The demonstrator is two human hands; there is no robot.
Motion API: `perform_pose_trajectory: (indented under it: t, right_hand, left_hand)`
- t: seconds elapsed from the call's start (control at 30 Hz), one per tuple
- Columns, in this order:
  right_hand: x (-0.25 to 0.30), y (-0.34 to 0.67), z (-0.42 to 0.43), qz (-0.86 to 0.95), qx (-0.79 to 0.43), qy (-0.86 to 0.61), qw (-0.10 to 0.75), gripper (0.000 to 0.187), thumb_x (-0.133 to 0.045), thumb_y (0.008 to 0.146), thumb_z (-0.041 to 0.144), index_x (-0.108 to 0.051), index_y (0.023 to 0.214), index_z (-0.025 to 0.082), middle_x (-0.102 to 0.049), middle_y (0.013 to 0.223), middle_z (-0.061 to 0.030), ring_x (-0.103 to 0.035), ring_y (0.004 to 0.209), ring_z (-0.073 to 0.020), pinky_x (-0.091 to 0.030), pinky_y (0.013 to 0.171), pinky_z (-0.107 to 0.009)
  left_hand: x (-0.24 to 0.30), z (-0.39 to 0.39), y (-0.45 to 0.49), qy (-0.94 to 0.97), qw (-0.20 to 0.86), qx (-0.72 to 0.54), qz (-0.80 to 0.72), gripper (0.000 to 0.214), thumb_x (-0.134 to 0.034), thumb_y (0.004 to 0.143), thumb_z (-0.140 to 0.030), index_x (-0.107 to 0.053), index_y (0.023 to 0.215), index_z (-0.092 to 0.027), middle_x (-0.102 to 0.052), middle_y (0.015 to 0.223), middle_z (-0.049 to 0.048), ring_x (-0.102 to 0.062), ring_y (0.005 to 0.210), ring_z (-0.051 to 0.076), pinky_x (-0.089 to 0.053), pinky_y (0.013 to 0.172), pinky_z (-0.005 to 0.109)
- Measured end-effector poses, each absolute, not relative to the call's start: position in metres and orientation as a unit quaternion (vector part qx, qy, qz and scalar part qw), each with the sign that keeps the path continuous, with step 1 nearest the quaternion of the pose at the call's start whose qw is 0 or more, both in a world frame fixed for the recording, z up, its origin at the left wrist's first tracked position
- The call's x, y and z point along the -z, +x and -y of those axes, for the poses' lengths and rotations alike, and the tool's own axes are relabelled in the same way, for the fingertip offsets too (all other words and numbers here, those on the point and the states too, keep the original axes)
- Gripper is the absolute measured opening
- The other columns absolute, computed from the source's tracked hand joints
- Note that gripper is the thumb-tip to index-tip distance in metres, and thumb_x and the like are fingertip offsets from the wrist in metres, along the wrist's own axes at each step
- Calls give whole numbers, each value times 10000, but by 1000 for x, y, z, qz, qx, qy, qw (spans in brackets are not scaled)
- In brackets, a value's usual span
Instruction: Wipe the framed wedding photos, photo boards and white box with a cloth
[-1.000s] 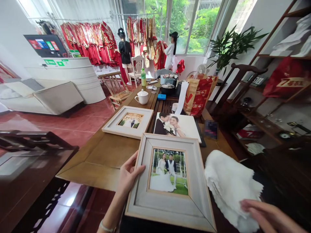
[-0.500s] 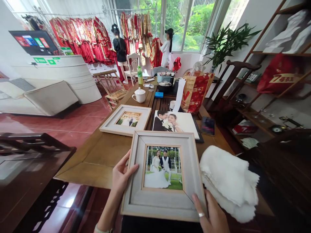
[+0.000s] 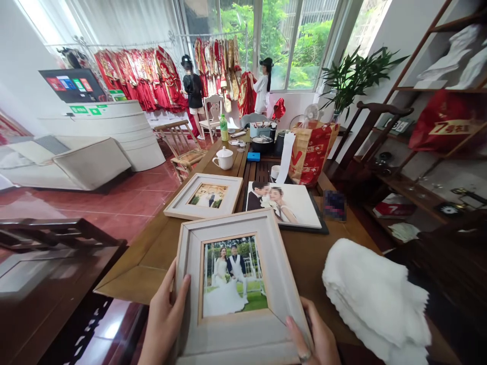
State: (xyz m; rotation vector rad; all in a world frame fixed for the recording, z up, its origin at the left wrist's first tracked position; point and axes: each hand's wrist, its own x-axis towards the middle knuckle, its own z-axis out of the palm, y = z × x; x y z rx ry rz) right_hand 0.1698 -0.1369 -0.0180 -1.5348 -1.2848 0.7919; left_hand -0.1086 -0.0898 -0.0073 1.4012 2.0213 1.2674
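Between my hands is a pale grey picture frame (image 3: 236,334) with a wedding photo of a couple on a swing. My left hand (image 3: 164,314) grips its left side, thumb on the front. My right hand (image 3: 314,332), with a ring on one finger, clasps the lower right corner. Most fingers are hidden behind the frame. On the wooden table (image 3: 152,266) beyond it lies a second picture frame (image 3: 236,195) with another wedding photo. Beside that is a large unframed photo print (image 3: 300,205) on a dark board. Right of my right hand lies a folded white cloth (image 3: 375,294).
A white lidded cup (image 3: 225,159), a green bottle (image 3: 223,128), a blue box (image 3: 253,157) and a red-and-tan paper bag (image 3: 312,152) stand further back. A dark chair (image 3: 371,137) is at the right. Two people handle red garments (image 3: 135,78) by the window.
The picture frame has moved left and a little lower, tilting slightly, with both hands still on it. The view has shifted, so the table and room sit lower and more to the right.
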Motion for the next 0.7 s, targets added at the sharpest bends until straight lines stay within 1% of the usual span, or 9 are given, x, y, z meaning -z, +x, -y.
perform_pose_trajectory:
  t: [0.1,0.27,0.3,0.37,0.47,0.53,0.6,0.63,0.7]
  right_hand:
    - [11,162,122,563,-319,-593,480,267,-478,874,437,-556,994,211,-687,881,-65,-651,763,-225,-510,674,-271]
    - [-1,147,90,631,-366,-549,408,255,-490,884,378,-527,1075,214,-688,989,-83,-663,876,-232,-528,730,-297]
    - [-2,143,83,642,-374,-536,400,311,-523,867,373,-515,1131,209,-683,1032,-89,-661,912,-236,-531,756,-308]
    - [-4,132,68,659,-373,-511,407,544,-618,803,362,-439,1292,205,-651,1145,-105,-639,1013,-255,-526,827,-344]
    - [-7,113,42,680,-352,-469,441,916,-721,712,312,-210,1467,234,-564,1303,-119,-569,1149,-277,-495,911,-399]
    - [-9,99,22,695,-340,-435,461,1011,-739,697,252,-115,1493,260,-521,1358,-113,-527,1203,-271,-464,956,-411]
    - [-10,86,1,709,-323,-413,472,999,-750,689,218,-152,1488,280,-547,1326,-96,-539,1179,-260,-456,961,-395]
    - [-9,80,-9,713,-309,-413,474,936,-754,691,223,-237,1468,285,-592,1255,-85,-577,1110,-252,-474,928,-376]
    - [-4,70,-28,719,-282,-425,472,713,-754,703,266,-461,1354,272,-651,1033,-57,-627,895,-222,-513,808,-327]
  left_hand:
    - [5,89,-116,494,152,-418,-747,637,-451,829,-544,-480,1330,-152,-586,1300,121,-508,1242,319,-401,1041,448]
    - [-13,62,-143,516,78,-403,-752,578,-401,851,-503,-465,1314,-163,-617,1241,127,-587,1138,303,-452,972,420]
    - [-18,52,-151,524,70,-401,-748,567,-401,850,-495,-471,1305,-163,-632,1213,126,-603,1108,302,-463,953,417]
    - [-27,28,-167,549,69,-403,-729,548,-388,855,-485,-477,1292,-166,-644,1189,117,-621,1071,288,-473,931,398]
    - [-42,-13,-190,576,52,-376,-724,511,-395,861,-452,-478,1283,-175,-649,1184,101,-626,1049,271,-470,927,378]
    - [-53,-41,-201,602,31,-329,-726,492,-383,873,-402,-470,1282,-143,-645,1187,120,-623,1049,270,-472,916,362]
    - [-65,-70,-207,624,-5,-250,-741,468,-353,899,-339,-440,1299,-112,-639,1192,139,-619,1055,277,-471,906,362]
    - [-70,-84,-210,629,-7,-236,-740,449,-361,901,-307,-438,1298,-111,-635,1201,142,-610,1074,283,-463,913,368]
    - [-77,-110,-212,638,-4,-213,-740,412,-387,900,-263,-459,1272,-101,-633,1198,154,-592,1102,295,-447,926,373]
